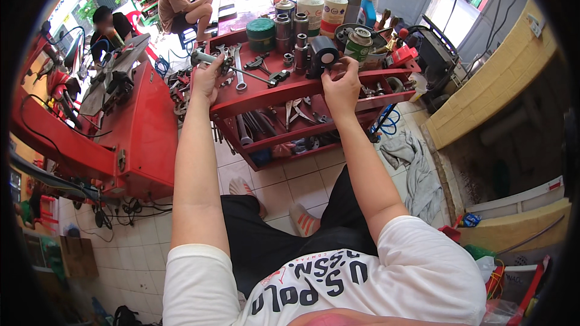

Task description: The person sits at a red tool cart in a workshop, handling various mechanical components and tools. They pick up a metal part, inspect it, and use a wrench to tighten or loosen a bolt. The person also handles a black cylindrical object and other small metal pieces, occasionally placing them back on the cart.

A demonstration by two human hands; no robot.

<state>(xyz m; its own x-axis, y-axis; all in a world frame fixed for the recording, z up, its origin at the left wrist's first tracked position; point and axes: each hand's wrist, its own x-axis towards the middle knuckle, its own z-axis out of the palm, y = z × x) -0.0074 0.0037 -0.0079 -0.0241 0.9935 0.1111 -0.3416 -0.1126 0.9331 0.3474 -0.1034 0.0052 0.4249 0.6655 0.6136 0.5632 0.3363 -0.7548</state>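
In the upper left-centre of the frame, the left hand (207, 76) is grasping a grey metal tool (205, 58) at the corner of a red tool cart (266, 106). Near the upper centre, the right hand (341, 89) is resting bent fingers at the lower right of a black cylinder (327, 58); whether it is gripping or only touching, I cannot tell. Good handling is probably calling for fingers around the cylinder's sides, since metal sockets (301, 54) are standing just left and could be toppling. The left hand is likely needing room above the wrench (240, 71) lying beside it. Farther up, white bottles (310, 7) are standing behind, so slow, low movements are seeming safest
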